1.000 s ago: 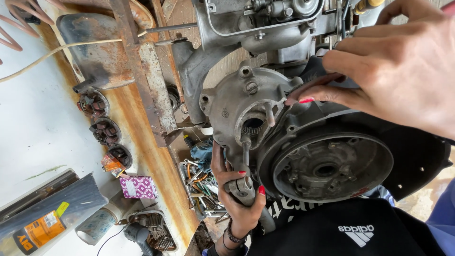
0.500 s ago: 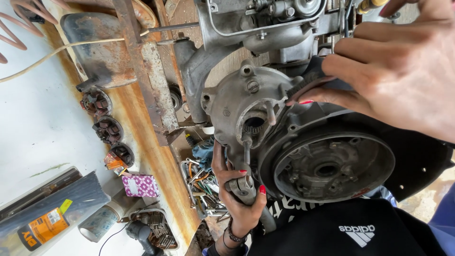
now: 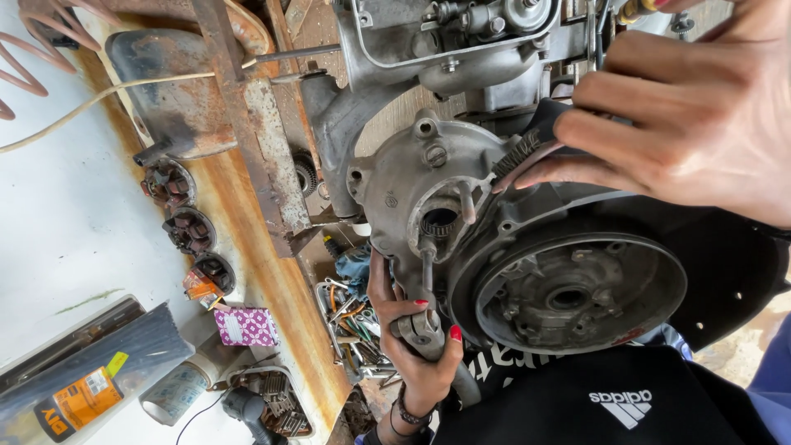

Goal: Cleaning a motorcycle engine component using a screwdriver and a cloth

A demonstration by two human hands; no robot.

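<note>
A grey metal engine casing (image 3: 412,177) with a round dark flywheel housing (image 3: 577,292) fills the middle. My left hand (image 3: 412,346), at the bottom centre, grips the handle of a metal wrench (image 3: 426,276) whose head sits at the casing's round opening (image 3: 441,221). My right hand (image 3: 692,124), large at the upper right, pinches a black ribbed part (image 3: 527,144) against the casing's upper edge. Both hands have red nails. A bracelet circles the left wrist.
A rusty metal frame (image 3: 264,156) runs down the left of the engine. Three small coil parts (image 3: 189,231), a patterned pink box (image 3: 245,326), a tape roll (image 3: 175,394) and loose tools (image 3: 350,321) lie beside a white wall. A black shirt (image 3: 610,395) sits at the bottom right.
My right hand has drifted slightly up and right along the casing edge. The left hand keeps its grip on the wrench in the same place.
</note>
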